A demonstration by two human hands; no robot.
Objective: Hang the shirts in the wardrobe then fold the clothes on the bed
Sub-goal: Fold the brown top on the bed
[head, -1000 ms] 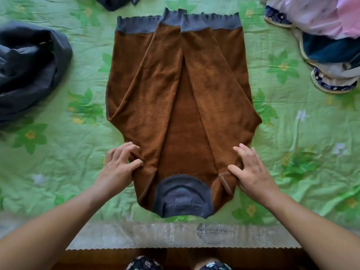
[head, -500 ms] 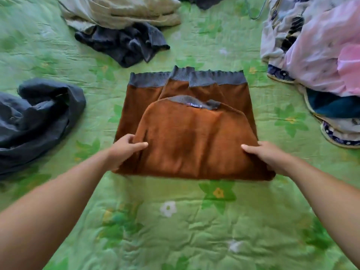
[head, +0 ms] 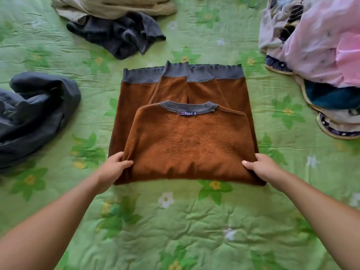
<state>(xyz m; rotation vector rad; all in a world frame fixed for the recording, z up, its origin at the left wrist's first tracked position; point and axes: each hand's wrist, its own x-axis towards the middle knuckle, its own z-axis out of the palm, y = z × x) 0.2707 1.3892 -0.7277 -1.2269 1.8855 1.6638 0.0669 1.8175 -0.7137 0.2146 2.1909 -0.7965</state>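
sweater (head: 185, 145): rust-brown, grey ribbing | bedspread (head: 175, 221): green, floral print | jacket (head: 37, 114): dark grey

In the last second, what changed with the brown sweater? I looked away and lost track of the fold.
The brown sweater was folded in half: its collar end, near the person a second ago, now lies flipped away over the sleeves. The left hand and right hand moved from the shoulders to grip the new fold's corners. The sleeves stay folded in; the grey hem stays at the far end.

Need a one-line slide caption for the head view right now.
Both hands, left hand and right hand, grip the near fold of a half-folded brown sweater on the green floral bedspread.
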